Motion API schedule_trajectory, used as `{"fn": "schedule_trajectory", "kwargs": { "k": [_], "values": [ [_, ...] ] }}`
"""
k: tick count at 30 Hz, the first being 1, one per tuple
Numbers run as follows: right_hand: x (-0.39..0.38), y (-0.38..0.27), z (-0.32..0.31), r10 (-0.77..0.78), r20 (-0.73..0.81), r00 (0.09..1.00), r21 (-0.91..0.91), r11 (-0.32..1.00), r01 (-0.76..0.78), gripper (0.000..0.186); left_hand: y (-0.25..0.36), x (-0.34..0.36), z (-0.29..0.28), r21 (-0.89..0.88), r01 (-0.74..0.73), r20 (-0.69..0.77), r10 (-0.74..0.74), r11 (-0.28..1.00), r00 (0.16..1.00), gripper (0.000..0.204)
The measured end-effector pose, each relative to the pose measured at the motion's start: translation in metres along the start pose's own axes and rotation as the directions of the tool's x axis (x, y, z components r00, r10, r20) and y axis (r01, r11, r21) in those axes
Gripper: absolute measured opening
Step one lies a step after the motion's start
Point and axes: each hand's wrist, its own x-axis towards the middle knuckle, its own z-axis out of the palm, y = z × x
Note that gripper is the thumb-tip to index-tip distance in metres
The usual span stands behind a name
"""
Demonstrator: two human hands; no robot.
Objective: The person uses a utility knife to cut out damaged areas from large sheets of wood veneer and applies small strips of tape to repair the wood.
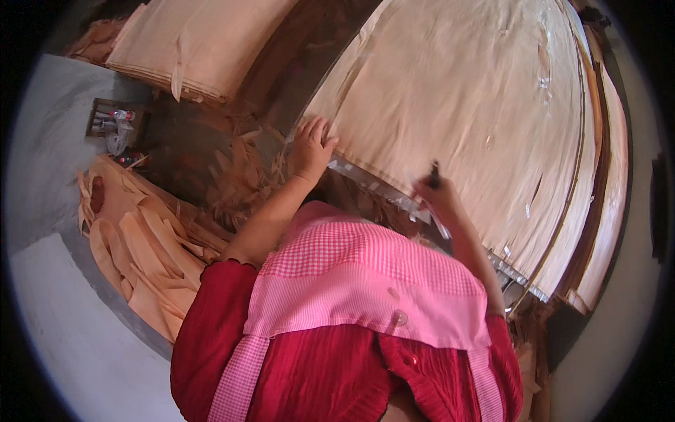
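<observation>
A broad sheet of pale wood veneer (450, 91) lies on top in front of me, its near edge along a narrow strip dotted with white tape bits (380, 188). At the sheet's near left corner rests my left hand (311, 151), thumb apart from the fingers, which lie at the edge. My right hand (439, 198) is over the near edge, closed round a black-handled tool (434, 174); motion blurs it, and the tool's kind cannot be made out. Below that hand shows a thin whitish piece (441, 228), also blurred.
Another veneer stack (197, 42) stands far left. Loose veneer strips (144, 246) are heaped at left, with scraps (242, 169) on the floor. A small wooden tray (95, 126) holds bottles by the grey wall. More long veneer (613, 176) stands along the right.
</observation>
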Motion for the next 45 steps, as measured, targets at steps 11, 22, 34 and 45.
{"fn": "schedule_trajectory", "kwargs": {
  "k": [11,22,34,45],
  "values": [
    [0.145,-0.048,0.14,0.044,0.014,0.999,-0.29,0.956,-0.038,0.023,-0.02,0.009,-0.032,-0.335,-0.043,0.049,0.064,0.941,0.997,0.046],
    [0.128,-0.043,0.138,-0.034,0.001,0.999,-0.098,0.995,0.034,0.018,-0.026,0.024,-0.026,-0.115,-0.141,0.169,0.159,0.983,0.973,0.034],
    [0.157,-0.049,0.13,0.026,-0.122,0.992,-0.2,0.979,-0.05,0.02,-0.017,0.038,-0.029,0.004,-0.326,0.322,0.308,0.945,0.895,0.043],
    [0.147,-0.077,0.068,-0.421,-0.111,0.9,-0.866,0.485,0.12,0.016,-0.001,0.057,-0.039,0.125,-0.545,0.47,0.434,0.829,0.769,0.036]
  ]
}}
